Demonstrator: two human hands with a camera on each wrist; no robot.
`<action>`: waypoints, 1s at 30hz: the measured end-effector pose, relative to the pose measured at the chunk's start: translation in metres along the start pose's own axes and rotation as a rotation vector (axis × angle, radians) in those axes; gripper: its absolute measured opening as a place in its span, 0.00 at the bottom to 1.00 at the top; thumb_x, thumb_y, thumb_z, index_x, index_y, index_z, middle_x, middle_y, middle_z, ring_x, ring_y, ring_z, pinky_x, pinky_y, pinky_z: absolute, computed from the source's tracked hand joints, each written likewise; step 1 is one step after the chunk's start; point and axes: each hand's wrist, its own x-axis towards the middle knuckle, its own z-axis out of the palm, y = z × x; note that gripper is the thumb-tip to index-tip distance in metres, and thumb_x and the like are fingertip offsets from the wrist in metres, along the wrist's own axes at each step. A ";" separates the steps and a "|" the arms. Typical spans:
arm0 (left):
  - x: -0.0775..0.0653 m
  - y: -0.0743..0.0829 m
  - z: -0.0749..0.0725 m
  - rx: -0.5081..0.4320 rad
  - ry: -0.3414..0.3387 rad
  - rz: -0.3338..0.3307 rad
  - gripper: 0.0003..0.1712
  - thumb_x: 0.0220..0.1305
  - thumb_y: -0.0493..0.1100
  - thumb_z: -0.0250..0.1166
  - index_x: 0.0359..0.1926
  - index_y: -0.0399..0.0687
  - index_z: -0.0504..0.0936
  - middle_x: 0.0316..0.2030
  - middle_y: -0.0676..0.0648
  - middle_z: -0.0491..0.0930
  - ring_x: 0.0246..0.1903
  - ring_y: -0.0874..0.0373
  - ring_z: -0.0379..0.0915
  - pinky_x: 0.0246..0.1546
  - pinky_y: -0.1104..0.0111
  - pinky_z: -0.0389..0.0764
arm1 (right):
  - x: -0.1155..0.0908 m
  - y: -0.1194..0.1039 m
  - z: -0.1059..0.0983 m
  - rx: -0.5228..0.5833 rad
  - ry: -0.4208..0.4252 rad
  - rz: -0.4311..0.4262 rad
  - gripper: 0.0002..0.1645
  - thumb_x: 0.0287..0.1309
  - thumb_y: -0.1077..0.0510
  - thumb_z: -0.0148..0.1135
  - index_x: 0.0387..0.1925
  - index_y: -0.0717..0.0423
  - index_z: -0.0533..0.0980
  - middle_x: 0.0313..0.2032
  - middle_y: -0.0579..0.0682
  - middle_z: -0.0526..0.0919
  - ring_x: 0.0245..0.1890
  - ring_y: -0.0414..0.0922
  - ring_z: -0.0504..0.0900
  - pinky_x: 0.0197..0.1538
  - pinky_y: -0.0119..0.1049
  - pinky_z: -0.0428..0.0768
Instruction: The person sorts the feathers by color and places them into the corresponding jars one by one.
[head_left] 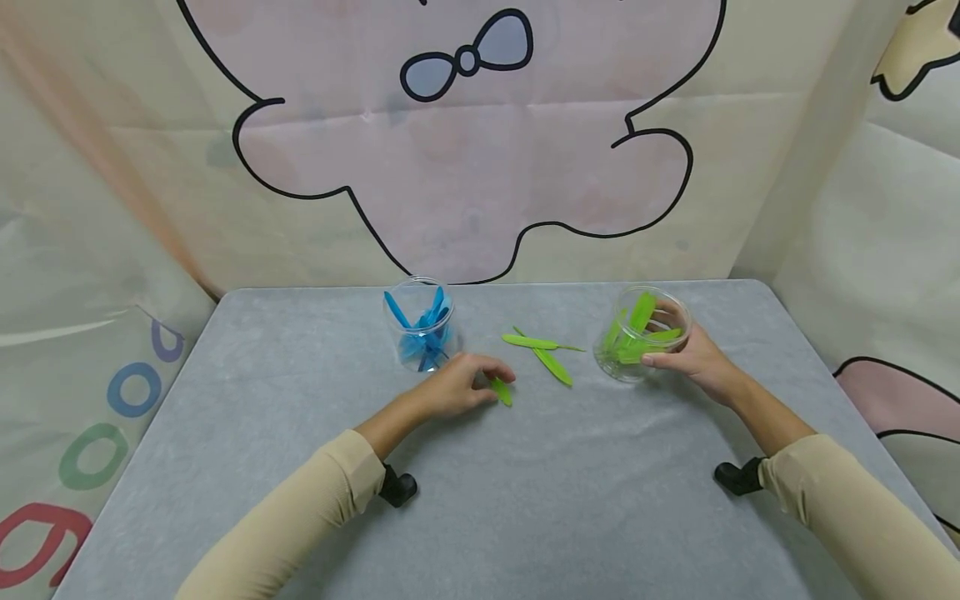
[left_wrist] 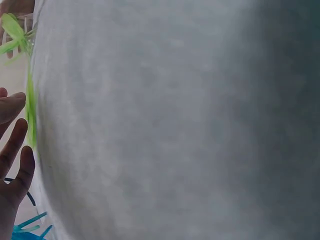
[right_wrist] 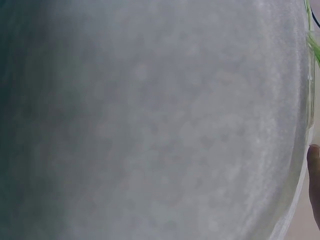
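My left hand [head_left: 457, 385] hovers low over the table, fingers bent but spread apart beside a slim green feather [head_left: 504, 393]. In the left wrist view, that feather lies close to the fingertips [left_wrist: 26, 160], which do not meet around it. My right hand [head_left: 701, 362] grips a clear plastic cup [head_left: 622, 371] from its right side, the thumb on the near wall. Several green feathers [head_left: 641, 312] stand inside that cup. Between the hands, two more green feathers [head_left: 553, 367] lie crossed on the table.
A second clear cup [head_left: 420, 283] holding several blue feathers [head_left: 427, 333] stands just behind my left hand. A grey cloth covers the table [head_left: 555, 492]. Printed curtains [head_left: 450, 167] hang behind the table and at both sides. Both wrists carry small black cameras [head_left: 397, 486].
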 end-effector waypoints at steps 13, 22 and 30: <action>-0.001 -0.007 0.010 0.007 0.042 0.008 0.20 0.60 0.29 0.70 0.54 0.41 0.82 0.44 0.49 0.86 0.42 0.60 0.78 0.46 0.68 0.79 | 0.001 0.000 0.000 -0.013 0.002 -0.003 0.49 0.55 0.75 0.66 0.73 0.56 0.55 0.68 0.57 0.62 0.60 0.32 0.70 0.52 0.24 0.77; 0.001 -0.007 0.011 0.024 0.028 -0.009 0.20 0.61 0.29 0.69 0.54 0.42 0.82 0.41 0.51 0.86 0.41 0.61 0.79 0.45 0.69 0.78 | 0.001 0.001 0.000 -0.010 0.002 -0.008 0.49 0.55 0.75 0.66 0.73 0.57 0.55 0.68 0.59 0.62 0.60 0.33 0.70 0.53 0.24 0.77; 0.006 -0.005 0.009 0.034 -0.010 -0.033 0.19 0.62 0.30 0.68 0.54 0.43 0.82 0.40 0.52 0.85 0.41 0.63 0.79 0.47 0.69 0.78 | 0.000 0.000 0.000 -0.011 0.006 -0.002 0.49 0.55 0.75 0.66 0.73 0.57 0.54 0.68 0.58 0.62 0.60 0.33 0.70 0.53 0.24 0.76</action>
